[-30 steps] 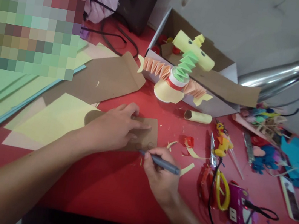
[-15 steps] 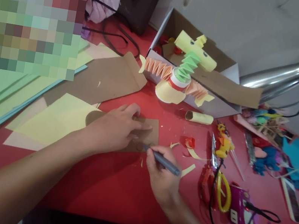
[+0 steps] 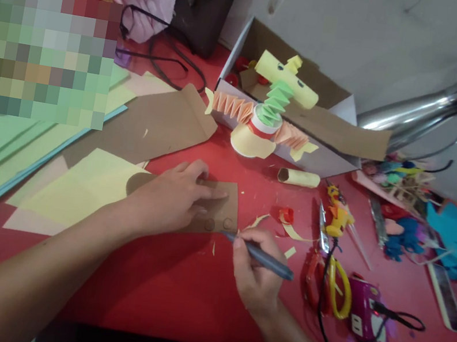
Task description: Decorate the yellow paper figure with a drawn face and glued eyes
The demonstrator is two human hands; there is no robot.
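Note:
A brown piece of card (image 3: 230, 200) lies on the red table, its left end over pale yellow paper. Two small drawn rings, the right one not fully closed, show near its lower right corner. Across the card rests my left hand (image 3: 174, 194), open, with the fingers stretched out and the index finger pointing right. My right hand (image 3: 257, 275) is closed around a dark grey-blue pen (image 3: 268, 259). The pen's tip is at the card's lower edge, just below the rings; whether it touches the card I cannot tell.
Behind stands a paper figure (image 3: 257, 129) with folded arms, before an open box (image 3: 330, 164). A paper roll (image 3: 298, 177), scissors (image 3: 338, 288) and a cabled purple device (image 3: 367, 311) lie to the right. Yellow sheets (image 3: 81, 187) and a large brown sheet (image 3: 162, 119) lie left.
A second small ring now shows on the card, right of the first. My right hand has moved right and slightly down with the pen. The left hand stays on the card.

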